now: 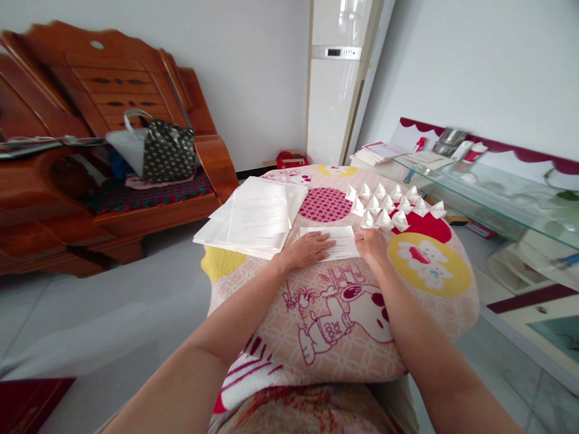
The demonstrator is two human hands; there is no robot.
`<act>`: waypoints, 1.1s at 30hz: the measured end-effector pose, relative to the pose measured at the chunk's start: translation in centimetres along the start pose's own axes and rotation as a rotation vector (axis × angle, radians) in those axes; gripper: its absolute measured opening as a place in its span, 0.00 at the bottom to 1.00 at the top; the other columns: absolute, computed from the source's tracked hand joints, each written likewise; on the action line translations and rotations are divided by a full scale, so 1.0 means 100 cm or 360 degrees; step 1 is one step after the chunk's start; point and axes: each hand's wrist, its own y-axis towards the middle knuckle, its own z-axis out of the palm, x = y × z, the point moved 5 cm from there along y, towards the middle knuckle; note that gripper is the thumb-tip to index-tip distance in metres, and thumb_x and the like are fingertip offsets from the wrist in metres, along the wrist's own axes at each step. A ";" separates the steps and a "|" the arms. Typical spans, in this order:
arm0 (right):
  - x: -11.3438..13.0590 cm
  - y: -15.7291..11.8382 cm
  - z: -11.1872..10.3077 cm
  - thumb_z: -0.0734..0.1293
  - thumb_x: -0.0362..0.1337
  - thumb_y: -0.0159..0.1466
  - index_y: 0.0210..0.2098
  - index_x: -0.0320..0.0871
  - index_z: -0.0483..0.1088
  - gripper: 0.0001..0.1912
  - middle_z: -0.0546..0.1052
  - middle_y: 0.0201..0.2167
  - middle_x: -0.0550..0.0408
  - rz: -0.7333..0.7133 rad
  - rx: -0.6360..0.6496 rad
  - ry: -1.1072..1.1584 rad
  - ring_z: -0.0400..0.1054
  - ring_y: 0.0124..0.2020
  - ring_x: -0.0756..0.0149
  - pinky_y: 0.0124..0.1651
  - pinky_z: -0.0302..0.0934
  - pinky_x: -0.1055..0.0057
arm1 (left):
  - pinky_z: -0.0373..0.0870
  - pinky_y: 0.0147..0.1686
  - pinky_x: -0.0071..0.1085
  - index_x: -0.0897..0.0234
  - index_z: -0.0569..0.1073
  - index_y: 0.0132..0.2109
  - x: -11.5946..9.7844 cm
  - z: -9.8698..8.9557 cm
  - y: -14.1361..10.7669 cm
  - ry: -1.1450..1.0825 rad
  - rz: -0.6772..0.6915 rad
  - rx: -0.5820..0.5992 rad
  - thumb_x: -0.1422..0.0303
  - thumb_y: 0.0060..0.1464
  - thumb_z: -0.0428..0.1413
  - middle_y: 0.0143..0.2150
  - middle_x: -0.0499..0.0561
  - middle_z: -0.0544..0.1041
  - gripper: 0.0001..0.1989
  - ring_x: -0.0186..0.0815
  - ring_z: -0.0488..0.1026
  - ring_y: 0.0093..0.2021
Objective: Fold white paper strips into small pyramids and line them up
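A white sheet of paper [342,246] with printed lines lies flat on the patterned cloth of the table [280,325]. My left hand [308,249] rests on the sheet's left part, palm down with its fingers spread. At the sheet's right edge is my right hand [371,242], its fingers curled together on the paper's edge. A stack of white papers [257,214] lies to the left of my left hand. Several small folded paper shapes [384,218] stand in rows beyond my right hand.
A glass shelf unit [497,208] holding cups and papers stands at the right. At the left is a wooden sofa [215,163] with a dark patterned bag [168,152]. A tall white cabinet unit [332,96] stands behind the table, near a red object [291,159].
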 end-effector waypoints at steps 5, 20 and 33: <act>0.029 -0.016 -0.016 0.62 0.30 0.66 0.45 0.40 0.82 0.16 0.84 0.44 0.44 -0.0404 -0.0277 0.0307 0.76 0.47 0.56 0.49 0.65 0.69 | 0.53 0.71 0.40 0.61 0.66 0.70 0.000 0.001 0.000 -0.0033 0.0056 -0.0084 0.65 0.71 0.49 0.70 0.57 0.68 0.23 0.40 0.62 0.72; 0.042 -0.030 0.016 0.68 0.27 0.59 0.29 0.39 0.79 0.07 0.78 0.22 0.53 -0.0346 0.0528 0.0579 0.72 0.26 0.66 0.32 0.62 0.73 | 0.55 0.72 0.42 0.59 0.71 0.66 0.003 0.002 0.000 -0.0100 0.0029 -0.0128 0.65 0.68 0.54 0.70 0.57 0.69 0.22 0.43 0.63 0.72; 0.021 -0.025 0.009 0.67 0.24 0.54 0.26 0.40 0.78 0.08 0.77 0.19 0.54 -0.0206 0.0687 0.0422 0.72 0.24 0.65 0.27 0.61 0.74 | 0.50 0.72 0.41 0.63 0.65 0.71 0.001 0.001 -0.002 -0.0074 -0.0025 -0.0020 0.62 0.70 0.49 0.73 0.59 0.64 0.26 0.43 0.59 0.73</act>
